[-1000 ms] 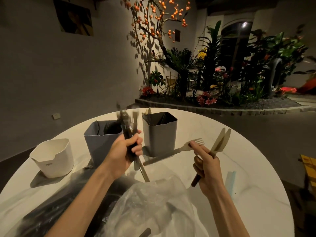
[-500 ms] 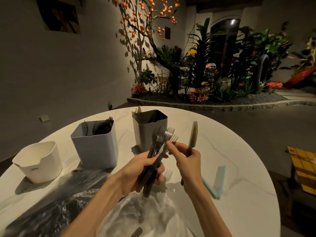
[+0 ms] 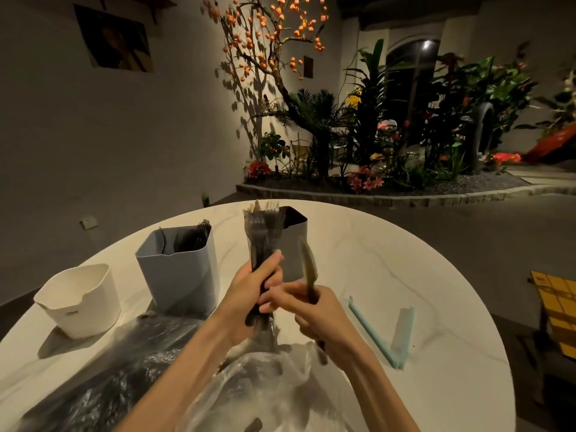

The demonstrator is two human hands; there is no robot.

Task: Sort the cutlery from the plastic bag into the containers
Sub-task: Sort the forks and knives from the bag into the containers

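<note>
Both hands are full above the desk point(image 3: 405, 275), left hand point(image 3: 249, 288) clenching bunched forks point(image 3: 260, 235), right hand point(image 3: 314, 310) pinching a knife point(image 3: 308, 263), so one may slip toward the plastic bag point(image 3: 265, 388) instead of the containers point(image 3: 180, 269).

Dim, warm light falls from above, glaring on the pale counter point(image 3: 389, 275). Both hands are motion-blurred. Wide-angle distortion bends the edges.

Three containers point(image 3: 179, 269) – one white, two grey – one plastic bag point(image 3: 258, 391), two hands point(image 3: 249, 291).
</note>
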